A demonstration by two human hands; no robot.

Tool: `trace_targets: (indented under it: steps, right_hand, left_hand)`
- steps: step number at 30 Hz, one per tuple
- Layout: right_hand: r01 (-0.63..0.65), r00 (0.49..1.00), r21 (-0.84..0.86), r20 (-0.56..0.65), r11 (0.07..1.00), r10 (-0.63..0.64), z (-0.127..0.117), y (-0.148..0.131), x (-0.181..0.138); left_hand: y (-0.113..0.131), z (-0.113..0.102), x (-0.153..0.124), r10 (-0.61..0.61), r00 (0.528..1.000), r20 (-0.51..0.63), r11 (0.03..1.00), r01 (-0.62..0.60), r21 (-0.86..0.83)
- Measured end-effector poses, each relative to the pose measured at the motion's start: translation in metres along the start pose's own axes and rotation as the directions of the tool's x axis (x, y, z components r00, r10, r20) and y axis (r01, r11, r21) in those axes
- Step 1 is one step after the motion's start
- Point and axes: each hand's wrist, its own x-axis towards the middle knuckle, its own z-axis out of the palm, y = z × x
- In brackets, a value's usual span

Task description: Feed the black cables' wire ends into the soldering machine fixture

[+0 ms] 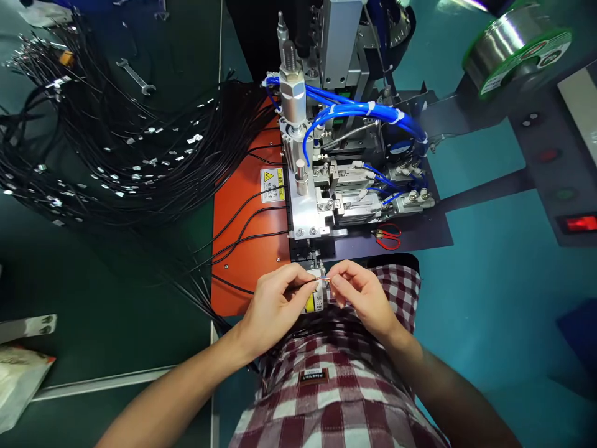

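My left hand [273,305] pinches the end of a thin black wire [303,284] just in front of a small benchtop machine [321,180]. My right hand [361,292] is closed in a pinch on the wire's bare tip [326,280], close beside the left hand. Both hands hover over a yellow warning label [313,303] at the machine's front edge. More black wires [247,227] run from the machine across an orange plate [242,205] to the left.
A large bundle of black wires with metal terminals [107,149] covers the dark green mat at left, with a wrench [135,76] beyond it. Blue air hoses [354,112] loop over the machine. A solder spool [517,46] and a lit red switch [578,223] are at right.
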Motion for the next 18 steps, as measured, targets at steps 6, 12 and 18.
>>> trace_targets:
  steps: [6,12,18]
  right_hand:
    - [-0.029,1.0,0.003,-0.01,1.0,0.029,0.001,0.001,0.0]
    - [0.069,0.988,-0.168,-0.125,0.983,-0.09,0.008,-0.001,-0.006]
    - [0.339,0.865,-0.649,-0.069,0.681,-0.496,0.012,0.005,-0.018]
  left_hand:
    - [-0.001,-0.001,0.0,-0.001,1.0,-0.018,1.0,0.001,-0.015]
    - [0.001,0.001,-0.001,0.051,0.997,-0.062,0.997,-0.047,0.064]
    - [0.002,0.003,-0.003,0.153,0.981,-0.115,0.968,-0.126,0.219]
